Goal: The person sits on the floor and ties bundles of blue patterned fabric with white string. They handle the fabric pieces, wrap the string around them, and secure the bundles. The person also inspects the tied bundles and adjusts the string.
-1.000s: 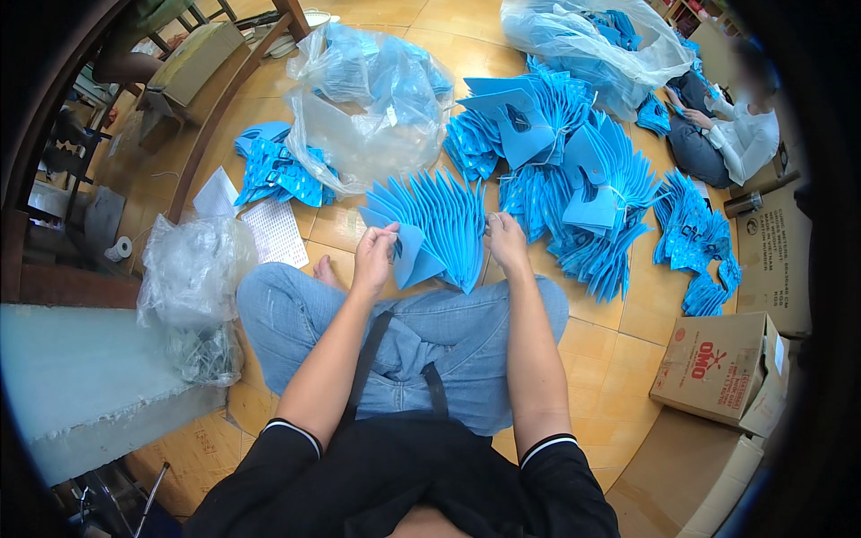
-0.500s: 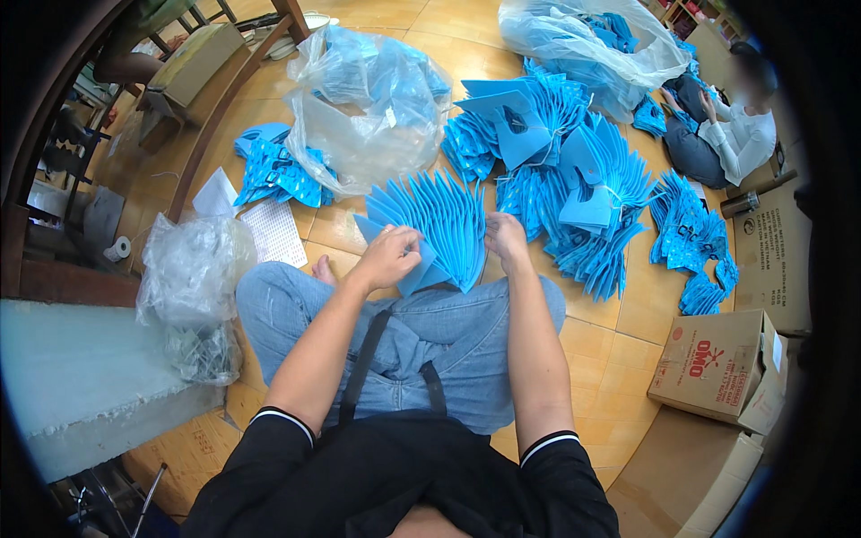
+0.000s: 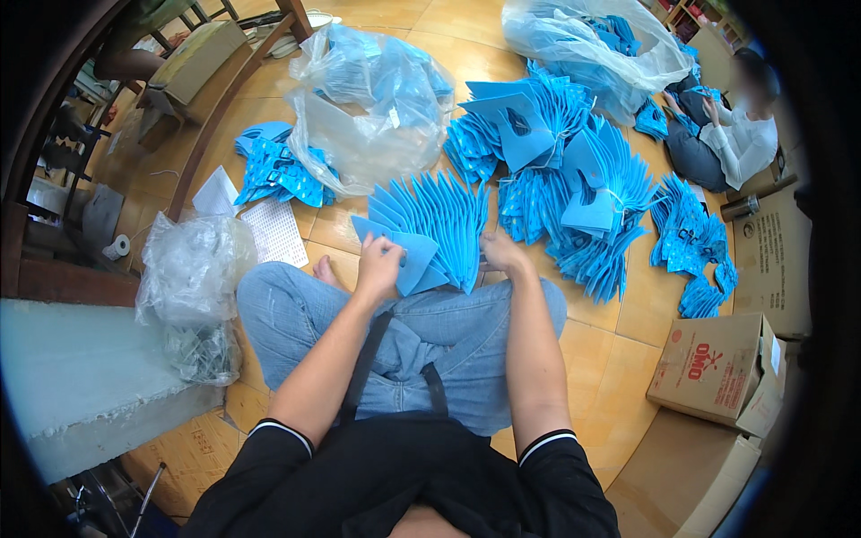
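A fanned stack of flat blue pieces [image 3: 439, 229] stands upright on the floor in front of my crossed legs. My left hand [image 3: 381, 262] is closed on the front blue piece [image 3: 413, 255], near the cut-out on its left side; that piece leans away from the others. On the stack's right edge rests my right hand [image 3: 502, 255], its fingers curled in against the pieces. Whether those fingers grip any of them is partly hidden.
Tied blue bundles [image 3: 596, 184] lie to the right, beside more patterned blue pieces [image 3: 686, 229]. Clear plastic bags [image 3: 368, 134] sit ahead, with crumpled plastic [image 3: 193, 278] at left. Cardboard boxes [image 3: 708, 368] stand at right. A seated person [image 3: 740, 143] handles blue pieces at far right.
My left hand has shifted slightly left and down along the front piece, which now shows more of its face. My right hand has moved slightly down beside the stack.
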Demonstrator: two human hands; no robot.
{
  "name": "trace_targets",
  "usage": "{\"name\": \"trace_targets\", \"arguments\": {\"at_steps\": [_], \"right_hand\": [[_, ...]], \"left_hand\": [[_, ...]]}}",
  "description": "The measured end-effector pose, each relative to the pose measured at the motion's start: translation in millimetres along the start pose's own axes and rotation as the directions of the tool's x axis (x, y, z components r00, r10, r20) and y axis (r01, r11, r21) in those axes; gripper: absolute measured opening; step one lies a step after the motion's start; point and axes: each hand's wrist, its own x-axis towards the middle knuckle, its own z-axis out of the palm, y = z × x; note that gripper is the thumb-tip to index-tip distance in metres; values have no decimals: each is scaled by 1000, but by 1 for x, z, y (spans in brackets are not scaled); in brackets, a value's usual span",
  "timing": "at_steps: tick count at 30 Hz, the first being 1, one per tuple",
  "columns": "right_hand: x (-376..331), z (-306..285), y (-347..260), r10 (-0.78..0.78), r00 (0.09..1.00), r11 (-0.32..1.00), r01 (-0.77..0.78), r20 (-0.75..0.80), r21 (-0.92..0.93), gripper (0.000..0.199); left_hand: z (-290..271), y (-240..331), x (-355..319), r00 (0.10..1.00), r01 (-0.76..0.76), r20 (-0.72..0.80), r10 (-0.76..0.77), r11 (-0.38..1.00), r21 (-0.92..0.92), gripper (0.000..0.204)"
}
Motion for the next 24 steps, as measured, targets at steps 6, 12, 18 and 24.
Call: {"name": "trace_targets", "arguments": {"at_steps": [6,12,18,24], "right_hand": [[6,8,-5,-78,991,989,63,113,130,36],[20,7,4,-20,996,986,34,88,-163,40],[23,8,15,-324,928,760,138,-187,-635,36],[17,6,4,-120,991,966,102,-61,-236,35]], "left_hand": [[12,-6,7,878,458,307,-368,456,-763,5],[20,-27,18,949,305,133,-285,733,-608,8],[19,-41,20,960,220,-27,-277,815,-536,14],[19,-35,17,912,393,182,-367,661,-639,13]]}}
